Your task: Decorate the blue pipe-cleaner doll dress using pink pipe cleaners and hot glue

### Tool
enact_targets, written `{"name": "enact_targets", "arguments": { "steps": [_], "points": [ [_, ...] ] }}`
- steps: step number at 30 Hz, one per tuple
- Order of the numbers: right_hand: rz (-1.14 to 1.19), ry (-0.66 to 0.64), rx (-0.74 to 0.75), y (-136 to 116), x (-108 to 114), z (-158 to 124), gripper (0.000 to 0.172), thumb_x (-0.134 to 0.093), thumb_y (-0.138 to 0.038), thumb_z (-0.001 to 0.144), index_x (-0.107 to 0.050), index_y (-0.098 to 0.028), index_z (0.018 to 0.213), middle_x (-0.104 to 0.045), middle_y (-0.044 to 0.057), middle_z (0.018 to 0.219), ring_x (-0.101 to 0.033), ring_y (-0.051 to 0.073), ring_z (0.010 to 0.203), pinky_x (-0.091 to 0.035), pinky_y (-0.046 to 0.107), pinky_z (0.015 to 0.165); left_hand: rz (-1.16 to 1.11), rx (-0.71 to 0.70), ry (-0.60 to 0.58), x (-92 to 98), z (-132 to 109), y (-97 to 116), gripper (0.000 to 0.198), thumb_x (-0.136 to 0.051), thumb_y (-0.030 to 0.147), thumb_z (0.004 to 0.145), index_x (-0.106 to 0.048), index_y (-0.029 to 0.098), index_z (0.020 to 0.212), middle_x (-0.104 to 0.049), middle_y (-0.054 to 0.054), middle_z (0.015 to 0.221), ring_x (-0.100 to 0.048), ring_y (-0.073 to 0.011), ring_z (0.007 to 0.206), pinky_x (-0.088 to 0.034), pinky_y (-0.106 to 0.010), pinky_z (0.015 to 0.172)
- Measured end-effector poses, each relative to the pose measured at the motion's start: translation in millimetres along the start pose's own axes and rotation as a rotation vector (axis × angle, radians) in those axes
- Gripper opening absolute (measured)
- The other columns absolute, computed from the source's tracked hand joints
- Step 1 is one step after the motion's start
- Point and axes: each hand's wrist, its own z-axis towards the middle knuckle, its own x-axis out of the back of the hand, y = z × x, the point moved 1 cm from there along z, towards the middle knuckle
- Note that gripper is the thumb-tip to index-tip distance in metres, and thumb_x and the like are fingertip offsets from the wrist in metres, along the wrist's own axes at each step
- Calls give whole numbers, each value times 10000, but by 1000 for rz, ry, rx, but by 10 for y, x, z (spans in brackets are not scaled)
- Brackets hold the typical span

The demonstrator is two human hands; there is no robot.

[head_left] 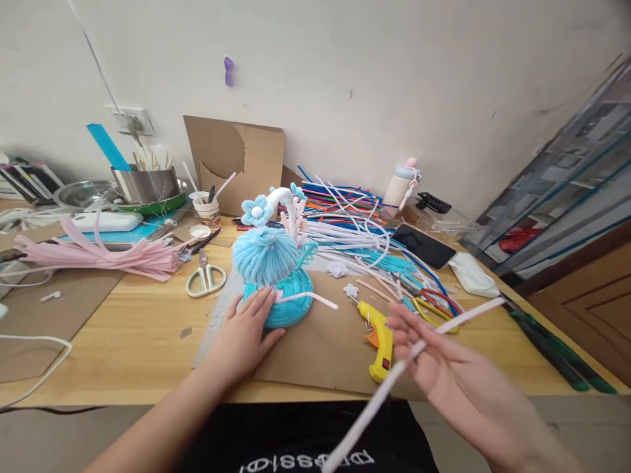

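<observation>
A blue pipe-cleaner piece (293, 310) with a round base stands on the cardboard sheet (315, 361). Above its base are a light blue domed cap (265, 256), a white curved stem and a blue flower (257, 211). My left hand (249, 328) rests against the left side of the base, fingers together on it. A short pale pink strip (315, 297) sticks out to the right from there. On the right, my right hand (444, 368) is palm up, with a long pale pink pipe cleaner (382, 394) lying across its fingers, pinched between thumb and fingers.
A yellow glue gun (379, 348) lies between my hands, near a small white flower (351, 290). Scissors (206, 279) and a pink bundle (113, 253) are at left. Coloured pipe cleaners (345, 230), a phone (424, 245) and a bottle (400, 187) stand or lie behind.
</observation>
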Motion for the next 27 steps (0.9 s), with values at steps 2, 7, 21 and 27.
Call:
{"name": "enact_targets", "arguments": {
  "steps": [2, 7, 21, 27],
  "points": [
    [-141, -41, 139, -25, 230, -100, 254, -601, -222, 791, -686, -217, 1030, -620, 36, 758, -519, 96, 539, -472, 176, 442, 34, 17, -19, 4, 13, 1, 594, -490, 461, 857, -387, 220, 1390, -488, -98, 1387, -441, -305, 1265, -217, -525, 1085],
    [-915, -57, 234, 213, 733, -158, 215, -620, -394, 770, -737, -275, 905, -627, 51, 725, -527, 151, 533, -456, 269, 467, 8, 83, -50, 10, 60, 18, 610, -537, 516, 809, -470, 209, 1332, -599, -141, 1241, -518, -345, 1167, -203, -595, 1063],
    [-1642, 64, 1096, 454, 1345, 364, 275, -523, -346, 852, -743, -251, 988, -675, 106, 1090, -635, 280, 999, -537, 428, 851, -96, 152, -54, 50, 71, -219, 677, -588, 553, 762, -437, 283, 1365, -465, -48, 1411, -340, -297, 1346, -333, -465, 1082],
    [-1671, 49, 913, 256, 1240, 499, 310, -505, -354, 837, -746, -223, 983, -656, 121, 1133, -619, 290, 1046, -512, 445, 910, -64, 111, -89, 91, 42, -363, 656, -583, 544, 772, -423, 324, 1369, -499, -47, 1382, -432, -311, 1281, -343, -488, 1059]
  ]
}}
